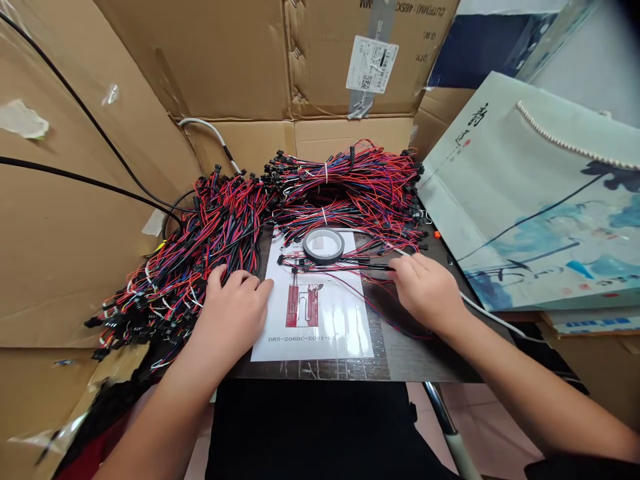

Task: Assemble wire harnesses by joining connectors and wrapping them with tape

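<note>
My right hand [427,290] is closed on the end of a thin black-sleeved wire harness [345,268], which stretches left across a printed sheet [325,347]. My left hand [237,307], fingers apart and slightly bent, lies palm down between the sheet and a big heap of red, blue and black wire harnesses [220,227]. Its fingertips reach the heap's edge; I see nothing held in it. On the sheet's upper part rests a roll of dark tape [324,247]. A few more loose harnesses lie beside and under the roll.
Behind the sheet are tied bundles of wire harnesses [350,175]. Cardboard walls [240,60] enclose the back and left. A pale paper bag [530,213] with a rope handle stands at the right. A white cable [493,310] runs past my right wrist; black cables hang at left.
</note>
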Motion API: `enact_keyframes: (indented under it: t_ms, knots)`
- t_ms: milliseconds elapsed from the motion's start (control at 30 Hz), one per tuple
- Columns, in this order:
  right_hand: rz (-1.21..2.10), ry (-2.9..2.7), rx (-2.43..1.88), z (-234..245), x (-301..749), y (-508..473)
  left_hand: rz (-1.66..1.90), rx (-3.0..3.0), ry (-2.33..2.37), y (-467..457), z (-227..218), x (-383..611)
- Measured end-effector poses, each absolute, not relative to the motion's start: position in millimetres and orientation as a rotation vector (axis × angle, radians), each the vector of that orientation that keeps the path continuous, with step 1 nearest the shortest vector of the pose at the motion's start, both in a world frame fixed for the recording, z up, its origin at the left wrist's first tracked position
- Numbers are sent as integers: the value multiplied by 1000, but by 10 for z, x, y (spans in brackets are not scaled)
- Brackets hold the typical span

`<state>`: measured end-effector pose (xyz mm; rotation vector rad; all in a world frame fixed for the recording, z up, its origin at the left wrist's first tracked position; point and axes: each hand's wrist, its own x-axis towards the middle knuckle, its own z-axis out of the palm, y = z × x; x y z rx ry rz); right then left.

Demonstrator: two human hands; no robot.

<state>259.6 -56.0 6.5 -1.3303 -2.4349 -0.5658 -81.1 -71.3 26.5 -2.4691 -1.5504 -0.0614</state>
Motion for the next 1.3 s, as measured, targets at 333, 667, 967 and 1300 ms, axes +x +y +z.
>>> enact_keyframes:
  t_ms: [333,667,967,1300]
  knots:
    - [-384,-2739,-978,-64,2470,-1043,-201,-3044,-1183,-568,266,-380]
    - [66,-2356,-1122,-78,2505,-981,-456,-3288,-1377,-487,123,-375]
    - [391,-2200,-1236,-183,2475,-947,-901,-3370,-1542,-487,97,-333]
    - [527,-2042,-1358,-194,2422,-842,-1250,-3252,-1901,-524,-12,-294]
